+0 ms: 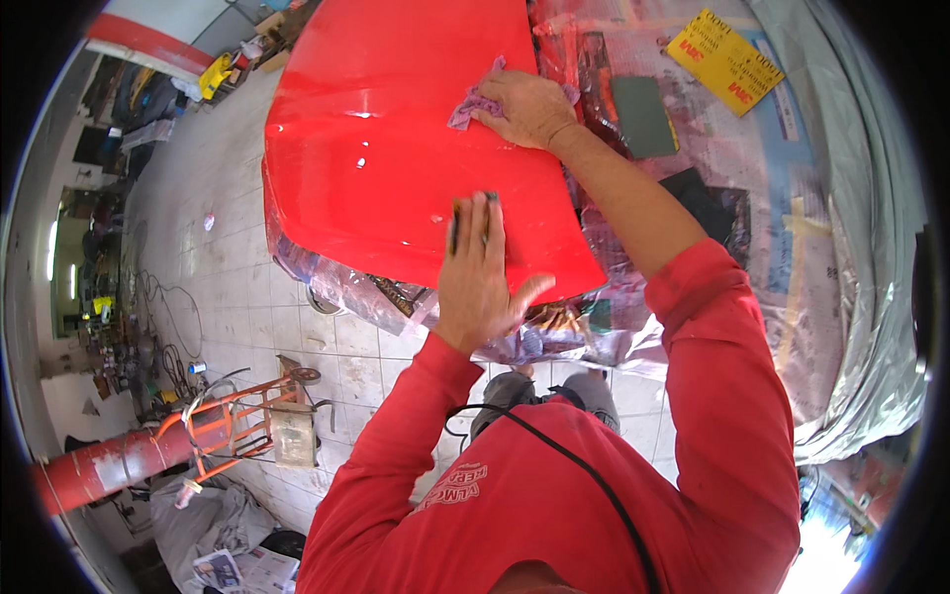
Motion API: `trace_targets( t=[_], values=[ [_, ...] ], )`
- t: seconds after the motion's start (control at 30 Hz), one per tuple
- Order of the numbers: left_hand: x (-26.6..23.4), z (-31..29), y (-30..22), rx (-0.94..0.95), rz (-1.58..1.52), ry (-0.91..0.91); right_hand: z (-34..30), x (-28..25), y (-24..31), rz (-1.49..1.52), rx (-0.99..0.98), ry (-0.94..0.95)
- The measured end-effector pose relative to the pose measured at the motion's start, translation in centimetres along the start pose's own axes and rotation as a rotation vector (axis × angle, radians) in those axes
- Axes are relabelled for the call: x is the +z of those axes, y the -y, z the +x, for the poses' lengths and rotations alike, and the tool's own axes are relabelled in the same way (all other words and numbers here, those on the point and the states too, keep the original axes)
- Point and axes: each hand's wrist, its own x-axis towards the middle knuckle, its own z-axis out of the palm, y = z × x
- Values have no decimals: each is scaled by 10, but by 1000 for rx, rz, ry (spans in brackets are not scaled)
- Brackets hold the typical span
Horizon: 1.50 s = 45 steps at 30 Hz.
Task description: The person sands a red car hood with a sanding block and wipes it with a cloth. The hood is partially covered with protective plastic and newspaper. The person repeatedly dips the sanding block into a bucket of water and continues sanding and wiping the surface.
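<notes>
A glossy red car panel [346, 188], looking like a hood, lies in front of me with small water drops or light spots on it. My left hand [478, 272] is flat on its near part, fingers stretched forward. A small dark piece with a yellow edge, looking like sandpaper [455, 230], shows under and beside those fingers. Farther up, near the panel's right edge, my right hand [529, 107] presses a crumpled pinkish-purple cloth [465, 111] against the surface. Its fingers are bent over the cloth, and part of it is hidden beneath them.
Clear plastic sheeting [762, 228] covers the surface at the right, bearing a yellow sheet [725, 61], a grey-green sheet [643, 117] and a black piece [693, 201]. A grey cover [871, 247] hangs beyond. At lower left, an orange hand truck [237, 426] stands beside a red pole [109, 473].
</notes>
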Motion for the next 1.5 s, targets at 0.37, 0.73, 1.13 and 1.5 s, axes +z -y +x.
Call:
trace_targets(
  t=[0.37,0.73,1.13,1.5],
  values=[
    [24,9,-74,-72,110,-70,21,-14,-22,262,-63,352],
    [22,67,-84,-241,-60,-69,30,-25,-5,472,-75,490],
    [19,91,-75,-267,-4,-19,35,-20,-7,469,-123,486],
    [18,47,-68,-280,-1,50,30,-23,-22,405,-168,417]
  ],
)
